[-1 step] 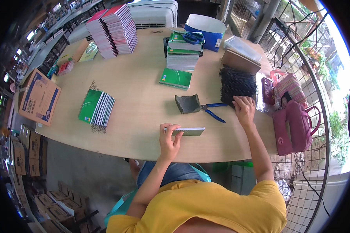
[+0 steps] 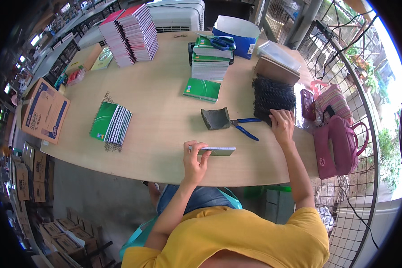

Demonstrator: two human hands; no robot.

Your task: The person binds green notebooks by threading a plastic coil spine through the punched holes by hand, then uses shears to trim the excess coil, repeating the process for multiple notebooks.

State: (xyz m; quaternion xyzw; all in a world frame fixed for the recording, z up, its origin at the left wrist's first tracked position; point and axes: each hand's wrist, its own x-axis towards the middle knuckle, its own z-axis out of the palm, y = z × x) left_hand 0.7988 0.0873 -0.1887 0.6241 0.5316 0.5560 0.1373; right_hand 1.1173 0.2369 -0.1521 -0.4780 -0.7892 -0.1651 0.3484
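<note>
My left hand (image 2: 195, 157) holds a thin green notebook (image 2: 218, 151) on its edge on the wooden table (image 2: 165, 111), close to the near edge. My right hand (image 2: 281, 125) reaches forward to the right, and its fingertips lie on the near side of a pile of black spiral binding coils (image 2: 272, 93). Whether it grips a coil does not show. Blue-handled pliers (image 2: 244, 127) and a dark grey pad (image 2: 215, 118) lie between the two hands.
A flat green notebook (image 2: 202, 89) lies before a stack of notebooks (image 2: 210, 64) topped with blue scissors (image 2: 219, 42). Bound green notebooks (image 2: 111, 121) lie left, pink stacks (image 2: 129, 33) far left. A cardboard box (image 2: 44, 110), a brown box (image 2: 277, 70) and pink bags (image 2: 339, 134) line the edges.
</note>
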